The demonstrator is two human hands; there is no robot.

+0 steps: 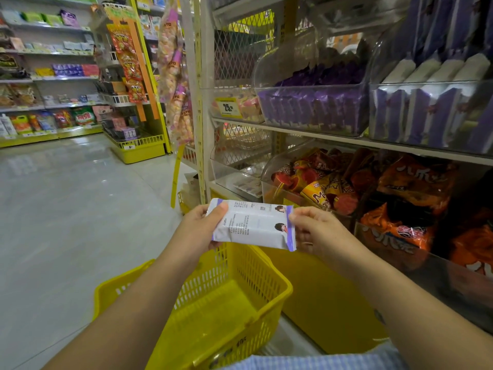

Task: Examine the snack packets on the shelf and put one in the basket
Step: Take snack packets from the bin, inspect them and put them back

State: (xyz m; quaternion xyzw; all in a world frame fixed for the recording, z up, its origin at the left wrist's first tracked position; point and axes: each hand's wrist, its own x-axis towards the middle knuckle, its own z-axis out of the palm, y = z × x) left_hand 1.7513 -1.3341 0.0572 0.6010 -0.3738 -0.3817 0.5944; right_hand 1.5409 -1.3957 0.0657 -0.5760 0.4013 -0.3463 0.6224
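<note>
Head view: we pinch the white-and-purple snack packet [253, 225] by both short ends. Left hand [202, 225] at 9 o'clock, thumb on top, fingers curled under. Right hand [317, 231] at 3 o'clock, fingertips nipping the sealed edge. Long axis runs 9-to-3, printed back facing us. Yellow basket [248, 265] lies at 6 o'clock, below the packet and not touching it. We judge the left hand nearer its mouth. Bin of purple packets [312, 108] on the shelf at 1 o'clock.
</note>
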